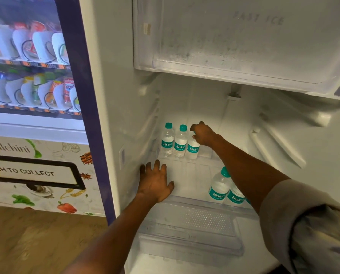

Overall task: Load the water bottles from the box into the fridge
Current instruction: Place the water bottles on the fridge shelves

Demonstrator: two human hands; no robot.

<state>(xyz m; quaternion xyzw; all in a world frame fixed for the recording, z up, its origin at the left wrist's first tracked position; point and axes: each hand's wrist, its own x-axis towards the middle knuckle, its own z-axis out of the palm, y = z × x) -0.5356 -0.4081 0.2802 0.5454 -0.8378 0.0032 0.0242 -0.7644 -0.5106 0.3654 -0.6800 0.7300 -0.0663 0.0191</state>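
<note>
The fridge (113, 95) stands open and fills most of the view, beside a vending machine (32, 76) on its left. A frosted freezer compartment (244, 46) hangs across the top. Below it the cavity is tall and bare down to the shelf (191, 175). The shelf's middle and its back right corner are free, and ribbed rails line both side walls. Under the shelf's front edge sits a clear drawer cover (195, 230).

The left hand (155, 182) lies flat near the shelf's front left corner, fingers spread and straight, holding nothing. The right hand (202, 134) reaches to the back edge, its fingers curled around the top of the held bottle (193, 149), whose cap is almost wholly hidden.

That bottle stands upright as the third in a tight row along the back edge from the left wall — first the corner bottle (167, 142), then the middle bottle (180, 144), all touching or nearly so. Two more stand at the front right corner: the front bottle (219, 186) and its neighbour (235, 196), the latter partly covered by the right forearm.

Every bottle is small and clear with a teal cap and a teal label band.
</note>
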